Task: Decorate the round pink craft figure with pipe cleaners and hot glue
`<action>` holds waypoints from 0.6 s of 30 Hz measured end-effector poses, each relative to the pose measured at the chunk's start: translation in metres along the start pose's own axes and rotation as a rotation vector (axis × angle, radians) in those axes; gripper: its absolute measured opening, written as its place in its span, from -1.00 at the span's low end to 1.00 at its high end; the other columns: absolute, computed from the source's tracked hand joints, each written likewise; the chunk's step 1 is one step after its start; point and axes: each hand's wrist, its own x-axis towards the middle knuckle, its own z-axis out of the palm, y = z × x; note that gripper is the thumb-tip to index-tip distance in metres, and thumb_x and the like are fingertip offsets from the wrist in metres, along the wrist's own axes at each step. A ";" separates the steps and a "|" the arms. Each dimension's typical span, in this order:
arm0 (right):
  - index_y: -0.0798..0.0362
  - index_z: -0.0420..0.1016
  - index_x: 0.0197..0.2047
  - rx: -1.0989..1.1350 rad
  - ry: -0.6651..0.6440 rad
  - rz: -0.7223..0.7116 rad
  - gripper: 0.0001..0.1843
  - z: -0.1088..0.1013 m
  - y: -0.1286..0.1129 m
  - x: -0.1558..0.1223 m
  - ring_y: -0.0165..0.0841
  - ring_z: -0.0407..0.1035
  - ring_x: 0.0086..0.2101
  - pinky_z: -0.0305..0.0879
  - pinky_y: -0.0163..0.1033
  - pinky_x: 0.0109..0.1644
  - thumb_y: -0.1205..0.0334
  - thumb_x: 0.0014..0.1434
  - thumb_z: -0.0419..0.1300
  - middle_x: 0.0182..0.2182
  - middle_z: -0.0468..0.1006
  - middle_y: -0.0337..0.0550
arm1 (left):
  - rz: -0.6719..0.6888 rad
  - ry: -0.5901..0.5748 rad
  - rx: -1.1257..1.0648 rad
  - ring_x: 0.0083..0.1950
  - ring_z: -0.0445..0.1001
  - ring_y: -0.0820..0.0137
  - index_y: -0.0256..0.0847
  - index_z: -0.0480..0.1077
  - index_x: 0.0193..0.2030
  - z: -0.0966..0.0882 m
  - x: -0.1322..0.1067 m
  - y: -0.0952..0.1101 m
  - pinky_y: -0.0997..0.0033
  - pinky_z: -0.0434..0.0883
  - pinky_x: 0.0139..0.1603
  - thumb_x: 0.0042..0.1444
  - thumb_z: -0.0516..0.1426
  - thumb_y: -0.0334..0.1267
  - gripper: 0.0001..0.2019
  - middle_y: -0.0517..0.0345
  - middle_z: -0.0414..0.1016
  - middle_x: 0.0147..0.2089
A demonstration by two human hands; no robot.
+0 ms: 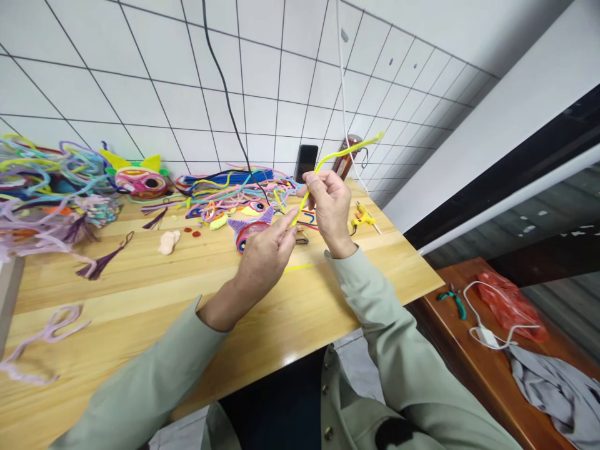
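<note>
Right hand point(330, 209) raised above the table, fingers curled, thumb and forefinger pinching a yellow pipe cleaner point(349, 149) partway along its length. Left hand point(265, 253) just below and beside it, thumb and forefinger pressed together on the stem's lower end, other fingers folded in. The pipe cleaner is thin, fuzzy and bright yellow. From the left pinch it rises steeply to the right pinch, bends there, then runs out long and nearly straight, up and to the right, its free tip in the air in front of the tiled wall. It is clear of the table throughout. Both sleeves pale grey-green. Under the hands, a short yellow offcut point(298, 267) lies on the wooden table point(140, 294). Just behind the left hand: a purple and red fish figure point(248, 230) made of pipe cleaners. Beyond it, a loose tangle of coloured pipe cleaners point(225, 187), and a dark phone point(305, 162) leaning against the wall. Right of the right hand, a small yellow glue gun point(364, 219) near the table edge. Further left: a purple tassel point(100, 262), a pink figure with yellow points point(140, 178), a lilac pipe cleaner point(47, 331) at the near edge. Off the table, to the right, on a lower brown bench point(469, 375): green-handled pliers point(452, 300), a red bag point(510, 303), a white cable point(487, 334).
</note>
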 end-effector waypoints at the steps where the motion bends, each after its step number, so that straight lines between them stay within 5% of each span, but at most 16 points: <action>1: -0.10 0.59 -0.15 0.007 -0.009 -0.015 -0.40 -0.001 -0.001 0.000 -0.46 0.46 -0.47 0.38 -0.34 -0.38 -0.44 0.35 0.60 -0.40 0.71 -0.36 | 0.004 0.004 0.008 -0.20 0.72 0.31 -0.15 0.77 0.46 0.000 0.000 -0.001 0.39 0.61 0.04 0.55 0.22 -0.28 -0.54 0.00 0.91 0.03; 5: -0.09 0.59 -0.16 0.007 -0.046 0.003 -0.39 -0.005 0.000 0.002 -0.48 0.43 -0.50 0.40 -0.34 -0.39 -0.44 0.36 0.60 -0.42 0.68 -0.38 | 0.064 -0.005 0.063 -0.11 0.77 0.25 -0.12 0.80 0.43 0.000 0.002 -0.007 0.34 0.67 0.12 0.56 0.21 -0.20 -0.54 -0.07 0.91 0.21; 12: -0.10 0.55 -0.17 0.024 0.001 0.075 -0.41 -0.004 -0.001 0.012 -0.48 0.44 -0.52 0.38 -0.36 -0.42 -0.39 0.34 0.63 -0.46 0.65 -0.41 | 0.007 -0.014 0.035 0.02 0.82 0.21 -0.11 0.82 0.39 -0.016 0.011 -0.007 0.27 0.67 0.33 0.57 0.18 -0.23 -0.55 -0.01 0.92 0.10; 18: -0.13 0.55 -0.18 0.061 -0.018 0.034 -0.42 -0.009 0.000 0.013 -0.44 0.49 -0.48 0.43 -0.34 -0.40 -0.40 0.36 0.62 -0.46 0.63 -0.40 | 0.053 -0.068 0.048 0.14 0.86 0.16 -0.11 0.81 0.42 -0.015 0.009 -0.009 0.22 0.70 0.35 0.59 0.16 -0.19 -0.53 -0.06 0.90 0.27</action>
